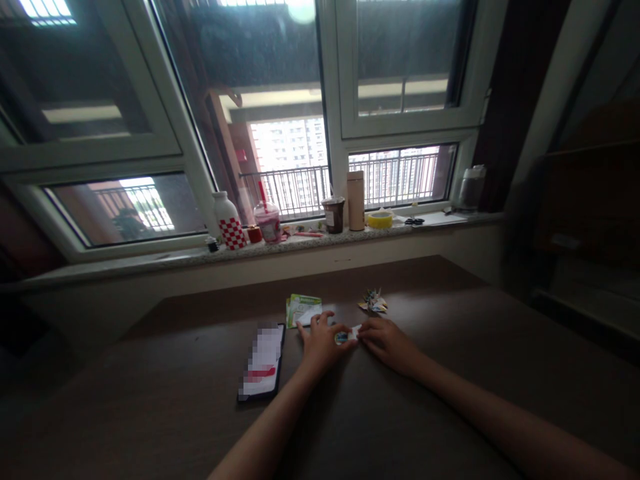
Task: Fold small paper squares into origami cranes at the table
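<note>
A small piece of printed paper [348,335] lies on the dark brown table [200,400], and both my hands press on it. My left hand [323,344] has its fingers curled down on the paper's left end. My right hand [387,341] pinches the right end, fingers together. Just beyond my left hand lies a small stack of green and white cards [303,309]. A folded multicoloured paper shape [373,302] sits just past my right hand. A phone [263,362] with a lit screen lies flat to the left of my left hand.
On the stone windowsill [150,261] stand a red-checked bottle [229,221], a pink drink cup [269,222], a dark cup [334,214], a tall tan flask [356,200], a yellow tape roll [381,219] and scissors [415,221]. Dark shelving [585,220] rises at the right.
</note>
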{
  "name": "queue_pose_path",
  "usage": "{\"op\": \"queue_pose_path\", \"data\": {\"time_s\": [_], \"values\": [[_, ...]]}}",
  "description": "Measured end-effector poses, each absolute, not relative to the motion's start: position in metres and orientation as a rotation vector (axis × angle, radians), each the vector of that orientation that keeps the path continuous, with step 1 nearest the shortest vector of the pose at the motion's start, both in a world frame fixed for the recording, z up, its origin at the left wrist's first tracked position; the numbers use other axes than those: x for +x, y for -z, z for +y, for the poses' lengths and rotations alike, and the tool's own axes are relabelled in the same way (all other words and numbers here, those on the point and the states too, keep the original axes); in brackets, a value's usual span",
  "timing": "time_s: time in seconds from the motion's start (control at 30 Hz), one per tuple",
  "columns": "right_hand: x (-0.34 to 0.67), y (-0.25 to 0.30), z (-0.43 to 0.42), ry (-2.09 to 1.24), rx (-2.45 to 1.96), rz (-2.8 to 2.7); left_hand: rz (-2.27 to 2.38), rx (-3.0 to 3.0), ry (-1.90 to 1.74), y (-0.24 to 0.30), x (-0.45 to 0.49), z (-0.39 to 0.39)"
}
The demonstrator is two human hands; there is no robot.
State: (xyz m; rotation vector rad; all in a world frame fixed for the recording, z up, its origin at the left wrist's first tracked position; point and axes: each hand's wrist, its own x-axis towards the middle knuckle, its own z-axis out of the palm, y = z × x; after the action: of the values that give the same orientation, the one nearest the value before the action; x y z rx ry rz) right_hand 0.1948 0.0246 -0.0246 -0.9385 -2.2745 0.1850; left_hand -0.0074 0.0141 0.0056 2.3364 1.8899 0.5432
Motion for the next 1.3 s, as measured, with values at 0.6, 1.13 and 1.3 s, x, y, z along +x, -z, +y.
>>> {"op": "queue_pose_path", "data": {"time_s": [0.6, 1.13, 1.3], "values": [[0.196, 0.026, 0.026, -0.154, -0.945, -2.291, 1.907, 2.357, -0.656, 0.003, -0.009, 0.017], [0.195, 0.025, 0.026, -0.168, -0.931, -2.288, 1.888, 2.421, -0.608, 0.002, -0.011, 0.018], [0.196, 0.025, 0.025, -0.16, -0.964, -2.286, 1.896, 2.434, -0.604, 0.0, -0.01, 0.017]]}}
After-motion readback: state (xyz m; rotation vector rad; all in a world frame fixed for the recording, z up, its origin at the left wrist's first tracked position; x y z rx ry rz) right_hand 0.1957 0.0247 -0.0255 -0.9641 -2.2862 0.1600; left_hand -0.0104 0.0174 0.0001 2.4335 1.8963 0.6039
